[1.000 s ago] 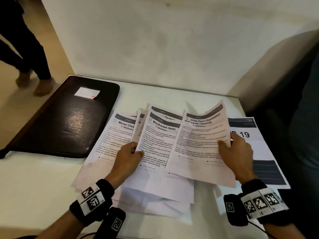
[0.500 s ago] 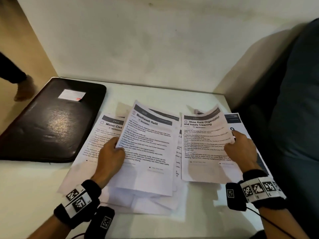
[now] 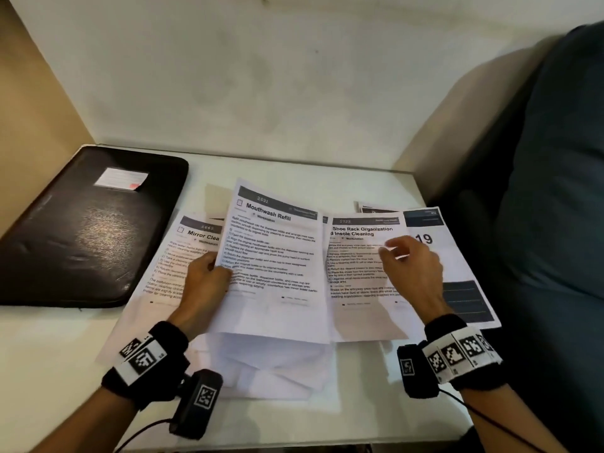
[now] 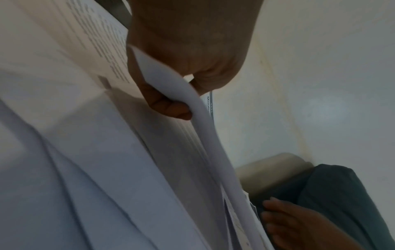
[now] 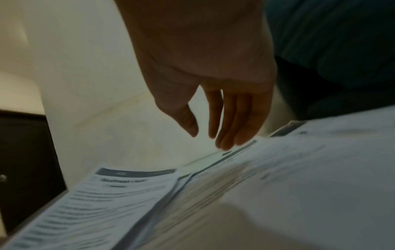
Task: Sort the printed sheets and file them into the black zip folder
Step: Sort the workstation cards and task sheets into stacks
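Printed sheets are spread over the white table [image 3: 49,348]. My left hand [image 3: 206,276] pinches the left edge of the "Mouthwash Refill" sheet [image 3: 274,266], thumb on top, fingers under it; the left wrist view shows that grip on the sheet's edge [image 4: 198,108]. The "Shoe Rack Organization" sheet [image 3: 356,282] lies flat to the right, and my right hand [image 3: 408,266] hovers just over it with fingers straight and relaxed [image 5: 224,128], holding nothing. A "Mirror Cleaning" sheet [image 3: 183,256] lies on the left. The black zip folder [image 3: 88,230] lies closed at the far left.
A sheet with a large "19" and dark blocks [image 3: 457,273] lies at the right table edge. More blank-looking sheets [image 3: 271,367] are piled under the front ones. A wall [image 3: 261,93] backs the table; a dark cushion [image 3: 555,223] stands at the right.
My right hand let go of the "Shoe Rack" sheet, which now lies flat, and lifted off it. The left hand still holds the "Mouthwash Refill" sheet. The person at the far left is out of view.
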